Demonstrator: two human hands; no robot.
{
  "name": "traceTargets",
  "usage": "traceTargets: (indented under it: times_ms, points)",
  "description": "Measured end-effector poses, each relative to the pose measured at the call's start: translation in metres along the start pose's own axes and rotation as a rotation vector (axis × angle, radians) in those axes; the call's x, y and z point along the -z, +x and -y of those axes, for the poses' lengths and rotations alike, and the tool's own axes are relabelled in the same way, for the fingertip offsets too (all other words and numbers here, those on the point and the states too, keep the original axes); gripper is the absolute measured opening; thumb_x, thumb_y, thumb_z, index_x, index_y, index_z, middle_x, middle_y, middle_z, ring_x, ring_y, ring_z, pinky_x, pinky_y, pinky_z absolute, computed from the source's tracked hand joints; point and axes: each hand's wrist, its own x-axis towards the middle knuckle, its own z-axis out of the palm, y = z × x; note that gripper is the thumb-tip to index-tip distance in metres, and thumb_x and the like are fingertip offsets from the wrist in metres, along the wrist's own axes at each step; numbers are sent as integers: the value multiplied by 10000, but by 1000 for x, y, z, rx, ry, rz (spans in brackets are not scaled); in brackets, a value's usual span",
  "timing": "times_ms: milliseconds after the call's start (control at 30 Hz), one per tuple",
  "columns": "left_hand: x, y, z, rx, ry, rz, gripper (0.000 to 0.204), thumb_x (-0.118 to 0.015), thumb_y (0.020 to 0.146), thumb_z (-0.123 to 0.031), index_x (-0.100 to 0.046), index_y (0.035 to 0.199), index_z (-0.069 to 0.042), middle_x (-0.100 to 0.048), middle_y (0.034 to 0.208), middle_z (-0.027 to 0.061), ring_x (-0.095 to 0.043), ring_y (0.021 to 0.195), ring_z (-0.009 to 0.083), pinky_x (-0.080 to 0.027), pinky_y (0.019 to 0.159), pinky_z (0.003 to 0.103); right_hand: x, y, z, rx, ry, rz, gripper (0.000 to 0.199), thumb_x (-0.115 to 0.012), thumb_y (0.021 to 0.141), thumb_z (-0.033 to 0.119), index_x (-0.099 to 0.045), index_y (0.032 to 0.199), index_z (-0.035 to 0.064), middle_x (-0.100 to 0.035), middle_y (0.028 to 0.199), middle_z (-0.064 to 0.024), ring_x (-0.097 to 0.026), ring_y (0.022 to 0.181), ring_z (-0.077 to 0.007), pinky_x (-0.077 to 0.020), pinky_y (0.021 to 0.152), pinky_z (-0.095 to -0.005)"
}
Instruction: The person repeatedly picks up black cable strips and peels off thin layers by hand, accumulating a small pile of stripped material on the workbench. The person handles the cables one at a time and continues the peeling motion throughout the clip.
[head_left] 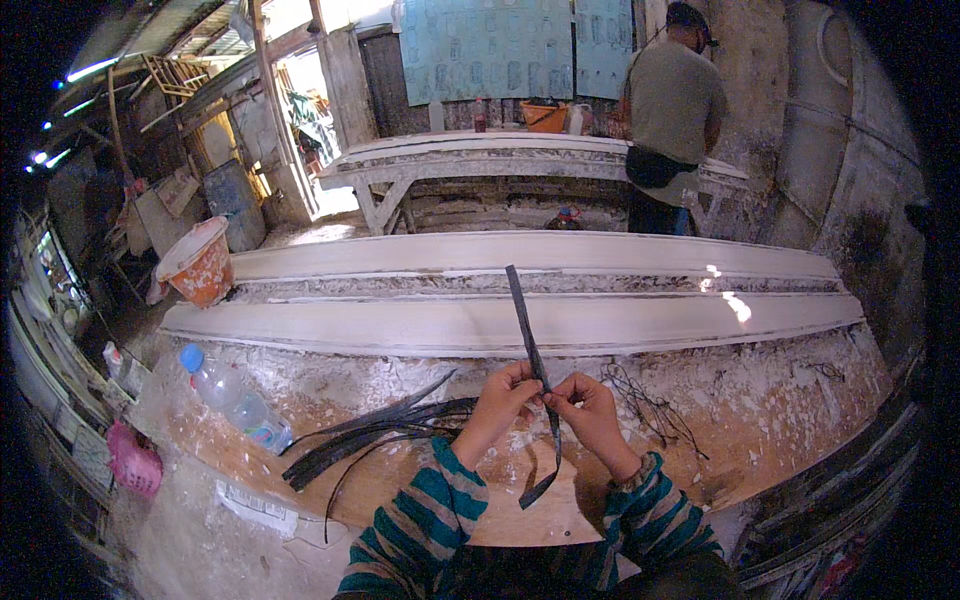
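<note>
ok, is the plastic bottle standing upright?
No, the plastic bottle lies on its side on the workbench, left of the pile of dark strips.

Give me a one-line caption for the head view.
Left hand and right hand pinch a dark strip over a plaster-crusted workbench, more strips at left.

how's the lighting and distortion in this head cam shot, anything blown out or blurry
Head view: strong fisheye, so the long white plaster moulding bows and the corners go black; the doorway at upper left is blown out, with small sun glints on the moulding's right end; the left hand, right hand and thin black strip are evenly lit and fairly sharp.
</note>
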Motion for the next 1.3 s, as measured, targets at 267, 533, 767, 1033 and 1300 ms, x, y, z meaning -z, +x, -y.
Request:
traceTargets:
  times_ms: [267, 533, 767, 1033, 1300]
  points:
    - [1, 0, 1, -10, 4, -10, 208, -491, 819, -104, -584, 992, -35, -563, 718, 14, -539, 639, 107, -459, 481, 228, 0, -1, 1, -3, 27, 7, 108, -642, 769, 79, -565, 717, 23, -580, 664, -21, -522, 615, -75, -431, 562, -228]
    - [6, 0, -1, 55, -93, 22, 214, -479, 837, -120, -589, 1003, -42, -537, 660, -8, -481, 529, 53, -343, 394, 179, 0, 3, -3, -110, 284, 105, 75, -622, 782, 70, -560, 790, 29, -576, 696, -9, -534, 623, -80, -443, 565, -224]
    - [-3, 0, -1, -40, 6, -42, 135, -550, 824, -147, -570, 930, -65, -518, 661, -18, -461, 515, 47, -332, 377, 180, 1, 3, -1, -99, 242, 88, 81, -609, 795, 67, -553, 842, 32, -568, 726, 7, -504, 640, -50, -401, 579, -188]
    - [-1, 0, 4, -2, 30, -22, 170, -590, 802, -161, -549, 939, -70, -549, 766, 2, -493, 600, 63, -388, 414, 194, -1, -2, 2, -11, 28, 44, 56, -582, 784, 23, -565, 836, 10, -583, 735, -3, -522, 672, -53, -423, 608, -196]
    - [-4, 3, 5, 38, 87, 42, 146, -570, 819, -154, -556, 932, -63, -559, 796, -2, -534, 694, 83, -487, 538, 240, 3, 3, -7, -19, 76, -80, 74, -608, 786, 83, -577, 819, 25, -589, 725, -13, -524, 652, -76, -432, 577, -220]
